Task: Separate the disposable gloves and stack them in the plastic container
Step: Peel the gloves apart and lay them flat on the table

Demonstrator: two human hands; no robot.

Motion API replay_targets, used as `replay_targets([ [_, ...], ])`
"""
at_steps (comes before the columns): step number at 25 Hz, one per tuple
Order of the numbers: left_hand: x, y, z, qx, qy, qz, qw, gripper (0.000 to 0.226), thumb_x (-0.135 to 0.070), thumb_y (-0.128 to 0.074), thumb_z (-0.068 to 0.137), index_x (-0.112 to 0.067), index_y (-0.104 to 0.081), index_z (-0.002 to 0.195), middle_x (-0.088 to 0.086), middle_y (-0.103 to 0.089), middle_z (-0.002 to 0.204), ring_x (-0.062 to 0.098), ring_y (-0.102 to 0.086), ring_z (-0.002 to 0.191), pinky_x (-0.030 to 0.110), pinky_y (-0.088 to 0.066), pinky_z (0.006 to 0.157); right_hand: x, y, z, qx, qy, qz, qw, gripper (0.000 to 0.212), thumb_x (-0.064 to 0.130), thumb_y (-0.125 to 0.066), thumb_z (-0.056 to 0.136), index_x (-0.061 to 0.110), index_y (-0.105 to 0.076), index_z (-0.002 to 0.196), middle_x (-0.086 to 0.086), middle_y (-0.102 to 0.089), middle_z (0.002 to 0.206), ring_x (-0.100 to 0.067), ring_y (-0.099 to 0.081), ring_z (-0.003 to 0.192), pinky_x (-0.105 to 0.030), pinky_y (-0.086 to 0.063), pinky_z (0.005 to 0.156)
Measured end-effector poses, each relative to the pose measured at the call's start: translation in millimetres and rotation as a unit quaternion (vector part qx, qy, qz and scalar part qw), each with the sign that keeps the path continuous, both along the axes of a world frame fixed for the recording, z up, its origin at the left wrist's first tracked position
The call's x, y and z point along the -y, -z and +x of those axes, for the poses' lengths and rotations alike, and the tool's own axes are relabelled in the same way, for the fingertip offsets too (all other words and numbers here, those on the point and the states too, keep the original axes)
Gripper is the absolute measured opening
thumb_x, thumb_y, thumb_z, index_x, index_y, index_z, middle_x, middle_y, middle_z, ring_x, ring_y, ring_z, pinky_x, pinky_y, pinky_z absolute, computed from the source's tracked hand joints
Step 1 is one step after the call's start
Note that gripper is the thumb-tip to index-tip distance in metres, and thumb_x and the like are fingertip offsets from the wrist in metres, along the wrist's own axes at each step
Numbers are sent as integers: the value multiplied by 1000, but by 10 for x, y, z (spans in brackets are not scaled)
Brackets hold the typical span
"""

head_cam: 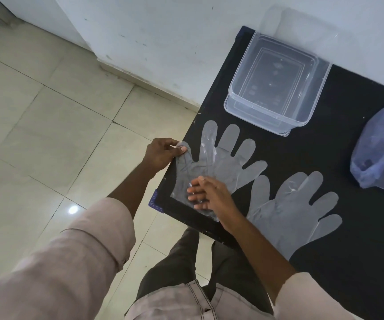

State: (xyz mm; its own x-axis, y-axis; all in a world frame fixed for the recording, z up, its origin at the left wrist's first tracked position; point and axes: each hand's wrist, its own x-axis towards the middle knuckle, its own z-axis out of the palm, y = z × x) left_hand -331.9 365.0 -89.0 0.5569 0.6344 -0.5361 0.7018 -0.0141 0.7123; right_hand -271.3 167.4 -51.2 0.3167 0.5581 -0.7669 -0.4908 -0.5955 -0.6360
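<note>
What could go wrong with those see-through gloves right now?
The glove under the left hand and right hand lies at the table corner, so it could slip off to the floor. It looks thin and may tear if the pinched thumb part is pulled hard. The container looks empty and light, so a bump might push it.

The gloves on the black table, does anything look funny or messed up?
Nothing is torn or spilled. One glove hangs slightly over the table's left edge, where the left hand pinches its thumb. The container holds no gloves.
</note>
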Motion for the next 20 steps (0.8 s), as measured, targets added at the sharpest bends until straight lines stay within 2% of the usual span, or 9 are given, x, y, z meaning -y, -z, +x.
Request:
replay_targets([
  [1,0,8,-1,0,-2,1,1000,23,-42,-74,80,-25,-74,96,2,-70,81,17,-59,75,34,-49,75,21,-15,17,-4,8,1,1000,32,33,-43,100,11,-64,109,-8,-71,101,-17,-71,85,-27,-59,70],
  [4,16,-2,3,-4,-1,-1,1000,32,-41,-72,83,-19,-73,106,5,-69,90,19,-60,83,35,-50,79,71,-51,307,31,145,21,989,35,30,-40,101,5,-63,112,-12,-71,100,-21,-70,83,-35,-58,73],
  [7,56,-59,13,-13,7,3,1000,38,-41,-69,85,-16,-70,113,6,-69,101,18,-60,89,29,-49,78,151,-52,495,80,195,27,977,32,30,-42,101,8,-65,107,-9,-72,95,-19,-69,79,-31,-57,68],
  [9,110,-138,-8,-17,-6,36,999,42,-43,-67,86,-17,-64,119,2,-64,108,17,-59,95,24,-45,76,232,-55,445,122,164,3,979,25,25,-50,98,6,-66,103,-4,-72,85,-15,-67,71,-25,-56,60],
  [11,218,-243,-94,-5,-41,107,993,40,-42,-66,88,-18,-60,120,0,-57,112,16,-56,96,24,-44,78,356,-78,335,196,90,-44,975,16,23,-57,94,10,-66,92,-1,-70,78,-10,-64,63,-16,-51,52],
  [13,385,-364,-245,17,-40,174,984,31,-37,-64,90,-17,-61,114,-1,-59,107,14,-57,90,21,-44,73,494,-92,196,254,20,-115,960,16,28,-62,90,17,-64,79,-1,-69,73,-10,-63,59,-18,-50,53],
  [16,674,-431,-530,18,-4,161,987,18,-34,-62,91,-16,-66,96,-1,-69,92,16,-64,79,24,-50,70,593,-122,17,272,-24,-217,937,32,43,-67,83,15,-63,68,-7,-70,67,-24,-67,62,-40,-57,64],
  [18,810,-390,-677,-2,0,136,991,16,-33,-63,91,-17,-67,93,0,-71,89,17,-66,78,34,-57,75,581,-172,-40,252,-49,-251,933,38,47,-67,82,15,-62,63,-6,-70,66,-22,-68,62,-39,-56,68],
  [20,870,-350,-740,-19,2,124,992,14,-32,-64,90,-18,-66,95,-1,-71,88,18,-66,79,38,-58,77,541,-216,-67,225,-49,-260,938,36,46,-67,82,16,-62,63,-3,-70,65,-17,-66,59,-32,-54,66],
])
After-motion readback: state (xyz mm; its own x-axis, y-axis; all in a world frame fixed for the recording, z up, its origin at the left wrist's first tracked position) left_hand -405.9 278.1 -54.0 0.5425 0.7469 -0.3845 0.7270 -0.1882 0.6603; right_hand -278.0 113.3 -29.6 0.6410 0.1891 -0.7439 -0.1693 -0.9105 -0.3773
